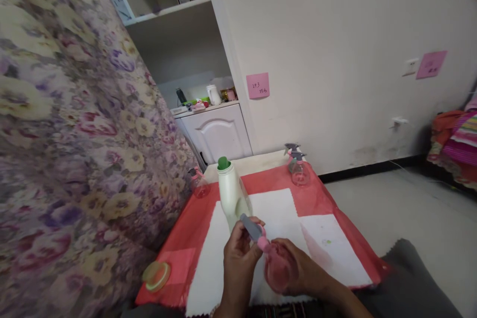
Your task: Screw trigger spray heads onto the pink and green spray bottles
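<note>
A spray bottle (pixel 278 271) with a clear pinkish body, a pink collar and a grey head is held tilted near the table's front. My left hand (pixel 240 258) is closed around its spray head. The fingers of my right hand (pixel 298 268) wrap round the bottle's body. Just beyond my left hand stands a pale green jug (pixel 231 191) with a green cap; its lower part is hidden. Two more spray bottles (pixel 300 174) stand close together at the table's back right, and another spray bottle (pixel 200 184) is at the back left.
White sheets (pixel 276 203) lie on the red table cover (pixel 261 179). A round lidded container (pixel 156 276) sits at the front left. Floral curtain (pixel 93 159) borders the left side; a white cabinet (pixel 219 134) stands behind, and a grey stool or cushion (pixel 406 278) is at right.
</note>
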Demonstrator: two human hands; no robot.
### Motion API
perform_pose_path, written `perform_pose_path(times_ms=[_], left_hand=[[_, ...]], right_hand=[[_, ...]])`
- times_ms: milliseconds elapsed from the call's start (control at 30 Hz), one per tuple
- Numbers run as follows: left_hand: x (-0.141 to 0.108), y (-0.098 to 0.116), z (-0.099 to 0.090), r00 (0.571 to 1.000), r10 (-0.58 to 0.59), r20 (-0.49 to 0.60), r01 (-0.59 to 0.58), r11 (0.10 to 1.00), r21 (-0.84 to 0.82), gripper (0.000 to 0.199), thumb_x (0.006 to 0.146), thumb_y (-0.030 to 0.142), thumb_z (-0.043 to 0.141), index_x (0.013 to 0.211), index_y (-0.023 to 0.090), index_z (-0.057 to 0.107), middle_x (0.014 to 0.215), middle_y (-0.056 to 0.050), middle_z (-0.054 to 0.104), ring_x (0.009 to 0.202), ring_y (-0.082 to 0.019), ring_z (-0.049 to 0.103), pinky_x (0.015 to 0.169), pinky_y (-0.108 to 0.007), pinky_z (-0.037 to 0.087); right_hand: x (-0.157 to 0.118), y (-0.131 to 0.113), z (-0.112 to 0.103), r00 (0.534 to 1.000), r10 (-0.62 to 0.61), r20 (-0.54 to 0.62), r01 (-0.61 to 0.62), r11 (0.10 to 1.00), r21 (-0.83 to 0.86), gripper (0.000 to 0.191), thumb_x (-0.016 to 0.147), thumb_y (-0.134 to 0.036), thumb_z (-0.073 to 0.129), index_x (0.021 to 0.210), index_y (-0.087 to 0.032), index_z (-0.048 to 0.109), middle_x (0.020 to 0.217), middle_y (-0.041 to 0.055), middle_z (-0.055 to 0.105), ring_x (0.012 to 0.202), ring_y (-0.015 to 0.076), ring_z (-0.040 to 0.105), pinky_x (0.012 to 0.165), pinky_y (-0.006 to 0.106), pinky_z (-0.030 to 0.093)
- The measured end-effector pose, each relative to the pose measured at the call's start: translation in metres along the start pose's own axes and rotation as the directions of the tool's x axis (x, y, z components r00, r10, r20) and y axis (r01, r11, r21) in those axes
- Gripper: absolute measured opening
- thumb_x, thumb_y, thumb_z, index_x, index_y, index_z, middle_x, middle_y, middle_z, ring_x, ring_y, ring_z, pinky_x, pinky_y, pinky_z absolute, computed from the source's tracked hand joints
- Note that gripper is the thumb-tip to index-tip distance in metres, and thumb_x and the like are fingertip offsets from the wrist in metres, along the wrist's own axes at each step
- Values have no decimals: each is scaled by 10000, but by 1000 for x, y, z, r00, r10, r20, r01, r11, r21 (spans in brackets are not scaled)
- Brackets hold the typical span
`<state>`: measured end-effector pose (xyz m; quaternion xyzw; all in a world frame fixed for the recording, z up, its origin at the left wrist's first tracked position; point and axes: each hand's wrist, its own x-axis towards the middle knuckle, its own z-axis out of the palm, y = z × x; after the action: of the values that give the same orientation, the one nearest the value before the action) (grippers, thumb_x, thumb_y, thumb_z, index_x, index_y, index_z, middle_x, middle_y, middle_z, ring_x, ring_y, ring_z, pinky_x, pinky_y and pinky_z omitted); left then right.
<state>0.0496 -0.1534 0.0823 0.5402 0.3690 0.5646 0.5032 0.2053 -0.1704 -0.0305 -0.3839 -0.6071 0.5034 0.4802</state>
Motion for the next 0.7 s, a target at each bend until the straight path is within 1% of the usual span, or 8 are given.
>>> perform_pose_path(times_ms=[67, 133, 267, 433, 633, 700], left_hand=[[-1, 4, 1, 1000, 1, 28, -2, 1000, 26, 474, 577, 460, 853, 920, 175, 691, 900, -50, 679, 867, -225, 614, 763, -292, 484], [-1, 7, 2, 1000, 11, 21, -11, 999, 37, 446, 604, 448, 842, 926, 181, 688, 894, -43, 677, 872, -218, 613, 771, -288, 482], [0, 10, 2, 1000, 11, -25, -10, 999, 45, 372, 648, 400, 826, 916, 186, 680, 885, -26, 672, 836, -183, 610, 757, -260, 481], [1, 10, -2, 1000, 17, -3, -17, 999, 30, 346, 684, 383, 806, 942, 193, 674, 895, -13, 664, 774, -141, 601, 707, -223, 493], [-1, 14, -5, 998, 13, -56, -12, 1000, 22, 322, 670, 318, 817, 931, 193, 676, 899, -13, 670, 758, -131, 608, 702, -218, 515], [-2, 16, -3, 999, 1, -41, 0, 1000, 22, 338, 654, 295, 822, 941, 193, 676, 892, -11, 666, 734, -124, 600, 685, -218, 522]], right_hand=[[0, -4, 0, 1000, 6, 1, -6, 1000, -22, 751, 548, -88, 764, 1233, -219, 487, 1236, 102, 629, 1201, 321, 569, 1044, 457, 437], [0, -5, 0, 1000, 2, 7, -2, 1000, -15, 765, 537, -86, 771, 1232, -225, 486, 1255, 100, 619, 1197, 314, 572, 1049, 457, 436], [0, 5, 0, 1000, -19, 16, 19, 1000, 12, 820, 502, -83, 797, 1243, -234, 482, 1272, 95, 607, 1189, 311, 572, 1048, 465, 436], [0, 13, 1, 1000, 3, 14, -3, 1000, 29, 802, 541, -119, 796, 1263, -241, 467, 1274, 90, 607, 1180, 304, 583, 1019, 450, 463], [-1, 16, -1, 1000, -1, 13, 1, 1000, 12, 829, 530, -117, 810, 1271, -232, 456, 1283, 94, 601, 1185, 292, 584, 1027, 419, 452], [0, 18, -2, 1000, 2, 23, -2, 1000, 6, 840, 519, -122, 815, 1272, -228, 457, 1290, 99, 599, 1191, 300, 581, 1038, 425, 441]])
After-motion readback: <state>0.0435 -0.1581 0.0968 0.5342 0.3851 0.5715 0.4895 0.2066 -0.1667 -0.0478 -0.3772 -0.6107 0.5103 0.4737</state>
